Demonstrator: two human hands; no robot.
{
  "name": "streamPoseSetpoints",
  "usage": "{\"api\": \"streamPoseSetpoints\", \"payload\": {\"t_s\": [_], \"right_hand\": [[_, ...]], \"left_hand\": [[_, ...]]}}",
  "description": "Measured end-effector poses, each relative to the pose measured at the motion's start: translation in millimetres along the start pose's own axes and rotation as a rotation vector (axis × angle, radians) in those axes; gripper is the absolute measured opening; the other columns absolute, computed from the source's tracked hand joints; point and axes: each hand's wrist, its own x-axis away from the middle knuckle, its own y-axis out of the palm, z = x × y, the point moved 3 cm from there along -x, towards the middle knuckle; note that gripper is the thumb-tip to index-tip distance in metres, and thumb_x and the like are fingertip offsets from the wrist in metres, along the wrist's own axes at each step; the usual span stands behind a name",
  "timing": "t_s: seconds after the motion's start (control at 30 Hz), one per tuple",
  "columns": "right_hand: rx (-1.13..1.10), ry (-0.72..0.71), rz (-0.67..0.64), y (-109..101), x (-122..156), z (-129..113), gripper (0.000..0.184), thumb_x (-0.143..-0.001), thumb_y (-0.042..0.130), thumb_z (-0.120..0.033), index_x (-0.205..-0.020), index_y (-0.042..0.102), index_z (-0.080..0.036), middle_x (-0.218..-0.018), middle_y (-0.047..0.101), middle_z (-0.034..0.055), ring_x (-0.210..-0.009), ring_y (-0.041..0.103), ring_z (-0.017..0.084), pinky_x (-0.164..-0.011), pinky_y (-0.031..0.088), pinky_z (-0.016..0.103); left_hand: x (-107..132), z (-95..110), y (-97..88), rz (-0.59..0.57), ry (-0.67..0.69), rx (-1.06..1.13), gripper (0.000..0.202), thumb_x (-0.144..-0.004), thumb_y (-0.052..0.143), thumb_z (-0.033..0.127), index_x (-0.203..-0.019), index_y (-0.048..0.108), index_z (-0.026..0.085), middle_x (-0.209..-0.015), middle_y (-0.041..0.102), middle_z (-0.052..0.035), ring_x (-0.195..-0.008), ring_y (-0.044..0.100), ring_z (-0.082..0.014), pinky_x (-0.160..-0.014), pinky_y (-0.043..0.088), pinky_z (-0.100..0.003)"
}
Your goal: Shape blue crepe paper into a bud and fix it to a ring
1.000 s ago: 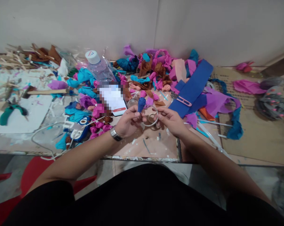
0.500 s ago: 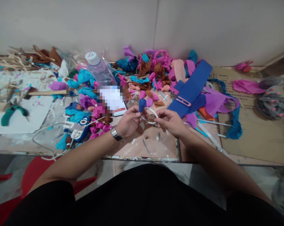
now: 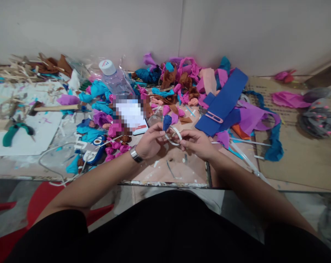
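Note:
Between the fingers of my left hand is a small dark-blue crepe-paper bud, pinched at its lower end and pointing up. A narrow white strip curls in a loop just to the right of the bud. Thumb and fingers of my right hand are closed on the right side of this loop. The strip's other end runs in at my left fingertips, where the join with the bud is hidden.
A phone and a clear bottle stand behind my left hand, among crumpled paper flowers. Pink thread snips lie on blue paper. Green pliers and a hammer are at left.
The white loop has turned and looks narrower, its top leaning away from me. The blue bud has shifted slightly right. Both hands keep their grip.

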Motion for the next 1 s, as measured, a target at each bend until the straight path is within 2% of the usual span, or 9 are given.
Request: {"api": "streamPoseSetpoints", "payload": {"t_s": [0.17,0.4,0.5,0.6,0.73,0.87,1.0], "right_hand": [[-0.008,-0.028,-0.026,0.4,-1.0,2.4,0.038,-0.09,0.084,-0.05,-0.109,0.08,-0.018,-0.078,0.075,0.0015,-0.06,0.066,0.011,-0.051,0.048,0.02],[-0.07,-0.004,-0.052,2.5,-0.2,1.2,0.04,-0.09,0.082,-0.056,-0.104,0.078,-0.018,-0.084,0.075,0.0021,-0.063,0.068,0.012,-0.049,0.048,0.02],[-0.063,0.005,-0.069,5.7,1.1,0.0,0.042,-0.09,0.083,-0.057,-0.101,0.077,-0.017,-0.085,0.076,0.003,-0.066,0.071,0.013,-0.055,0.055,0.022],[-0.077,0.007,-0.083,9.5,2.4,-1.6,0.042,-0.089,0.084,-0.058,-0.098,0.074,-0.018,-0.085,0.077,0.0032,-0.069,0.074,0.015,-0.064,0.062,0.026],[-0.065,-0.009,-0.048,11.9,3.0,-3.4,0.043,-0.085,0.087,-0.057,-0.087,0.066,-0.019,-0.077,0.072,0.0001,-0.066,0.071,0.015,-0.064,0.061,0.028],[0.038,-0.13,0.04,9.4,2.7,-5.7,0.041,-0.083,0.091,-0.052,-0.086,0.065,-0.021,-0.081,0.07,-0.0006,-0.068,0.068,0.014,-0.064,0.058,0.027],[0.353,-0.383,0.136,4.3,5.3,-14.7,0.027,-0.088,0.088,-0.046,-0.095,0.075,-0.023,-0.093,0.079,0.0043,-0.084,0.074,0.018,-0.08,0.062,0.033]], "left_hand": [[-0.7,-1.9,-2.3,-0.018,-0.012,-0.034,0.032,-0.073,0.089,0.03,-0.086,0.062,0.018,-0.089,0.069,-0.0024,-0.083,0.071,-0.0175,-0.08,0.058,-0.032],[1.2,-1.8,-3.6,-0.011,-0.022,-0.081,0.036,-0.072,0.091,0.032,-0.088,0.063,0.017,-0.093,0.07,-0.0038,-0.081,0.068,-0.0158,-0.073,0.052,-0.028],[3.5,-2.8,-1.2,-0.025,-0.009,-0.109,0.037,-0.071,0.093,0.032,-0.085,0.063,0.017,-0.085,0.068,-0.0019,-0.075,0.064,-0.0138,-0.069,0.05,-0.026],[5.0,-3.5,1.3,-0.025,0.005,-0.146,0.037,-0.069,0.094,0.031,-0.08,0.062,0.017,-0.076,0.063,0.0007,-0.065,0.056,-0.0102,-0.059,0.042,-0.022],[5.1,-2.8,2.8,-0.029,-0.01,-0.161,0.039,-0.067,0.094,0.032,-0.078,0.06,0.017,-0.069,0.057,0.0042,-0.054,0.047,-0.0066,-0.05,0.035,-0.02],[5.3,-1.9,1.7,-0.024,-0.058,-0.175,0.042,-0.066,0.094,0.034,-0.079,0.057,0.018,-0.067,0.057,0.0042,-0.05,0.048,-0.0065,-0.045,0.034,-0.018],[5.2,-1.7,0.9,0.0,-0.13,-0.115,0.042,-0.067,0.093,0.031,-0.08,0.055,0.019,-0.059,0.047,0.008,-0.044,0.034,-0.0034,-0.041,0.026,-0.015]]}}
